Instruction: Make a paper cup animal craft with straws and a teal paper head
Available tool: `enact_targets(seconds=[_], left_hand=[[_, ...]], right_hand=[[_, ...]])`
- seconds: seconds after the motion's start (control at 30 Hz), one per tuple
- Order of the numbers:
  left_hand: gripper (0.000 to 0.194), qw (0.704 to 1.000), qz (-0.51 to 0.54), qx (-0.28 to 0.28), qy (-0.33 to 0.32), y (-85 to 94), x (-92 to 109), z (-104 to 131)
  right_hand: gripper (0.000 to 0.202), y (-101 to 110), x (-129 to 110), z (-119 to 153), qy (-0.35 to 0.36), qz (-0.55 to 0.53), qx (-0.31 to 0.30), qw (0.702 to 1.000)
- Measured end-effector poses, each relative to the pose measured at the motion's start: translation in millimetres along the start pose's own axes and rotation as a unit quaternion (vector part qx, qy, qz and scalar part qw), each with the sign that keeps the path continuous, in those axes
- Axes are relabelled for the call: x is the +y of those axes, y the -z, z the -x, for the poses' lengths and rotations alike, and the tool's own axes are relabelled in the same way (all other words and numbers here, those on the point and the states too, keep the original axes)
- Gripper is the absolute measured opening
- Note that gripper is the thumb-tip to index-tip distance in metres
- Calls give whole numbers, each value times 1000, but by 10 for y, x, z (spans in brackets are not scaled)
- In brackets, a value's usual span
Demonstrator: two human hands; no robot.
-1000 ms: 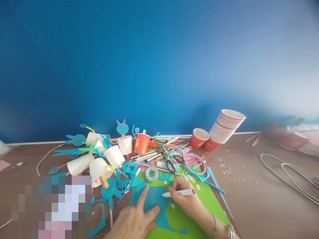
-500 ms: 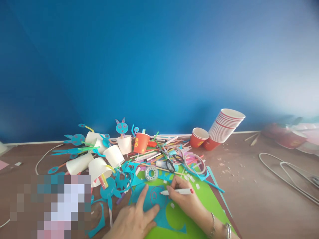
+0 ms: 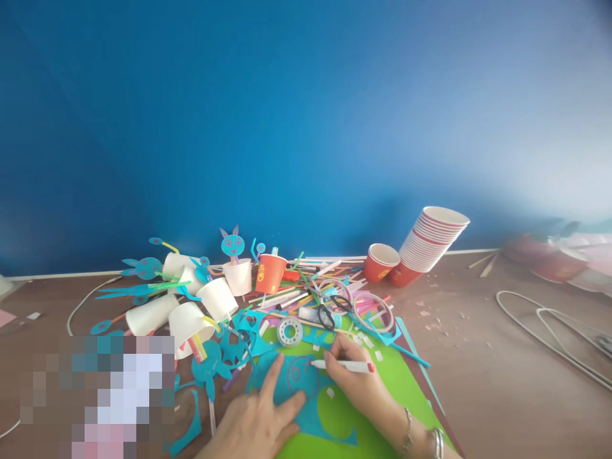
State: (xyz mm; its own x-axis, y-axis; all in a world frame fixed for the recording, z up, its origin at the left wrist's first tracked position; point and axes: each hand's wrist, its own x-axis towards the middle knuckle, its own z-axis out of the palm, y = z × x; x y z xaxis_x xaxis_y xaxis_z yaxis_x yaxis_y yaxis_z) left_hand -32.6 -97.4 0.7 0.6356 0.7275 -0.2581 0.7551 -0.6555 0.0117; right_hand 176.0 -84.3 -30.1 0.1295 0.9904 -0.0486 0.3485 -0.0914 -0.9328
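My right hand (image 3: 356,373) grips a white marker (image 3: 347,366) with a red end, its tip on a blue paper sheet (image 3: 310,414). Red curved lines (image 3: 301,376) form a circle with a smaller oval inside it on that sheet. Pressed flat with fingers spread, my left hand (image 3: 262,411) holds the sheet down from the left. Under the blue paper lies a bright green sheet (image 3: 406,389). A roll of tape (image 3: 289,332) rests just beyond the fingers, and scissors (image 3: 329,311) with black handles lie behind it.
White paper cups (image 3: 191,322) with blue paper animal shapes lie at the left. A leaning cup stack (image 3: 430,242) stands at the back right by the blue wall (image 3: 306,127). Straws and pens (image 3: 296,296) are heaped in the middle. A white cable (image 3: 540,331) curls at the right.
The marker tip has moved slightly right and up across the blue paper with my right hand. My left hand stays in place.
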Motion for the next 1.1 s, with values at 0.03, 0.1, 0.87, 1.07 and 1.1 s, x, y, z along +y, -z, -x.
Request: enact_targets(seconds=[0.03,0.1,0.87,1.07,1.1], left_hand=[[45,1000,-3,-2,0,3,1,1],[45,1000,-5,-3,-1,0,-1,2],[43,999,23,36,-3,-140,-31,17],[40,998,47,52,-5,-162,-47,27],[40,997,47,54,-4,-163,-46,29]], right_hand=[[23,0,9,0,4,2,3,1000],[22,0,32,1,8,3,7,1000],[22,-1,-12,17,-25,-14,-39,999],[28,-13,-13,15,-30,-37,-43,998],[30,-10,-22,12,-32,-40,-42,998]])
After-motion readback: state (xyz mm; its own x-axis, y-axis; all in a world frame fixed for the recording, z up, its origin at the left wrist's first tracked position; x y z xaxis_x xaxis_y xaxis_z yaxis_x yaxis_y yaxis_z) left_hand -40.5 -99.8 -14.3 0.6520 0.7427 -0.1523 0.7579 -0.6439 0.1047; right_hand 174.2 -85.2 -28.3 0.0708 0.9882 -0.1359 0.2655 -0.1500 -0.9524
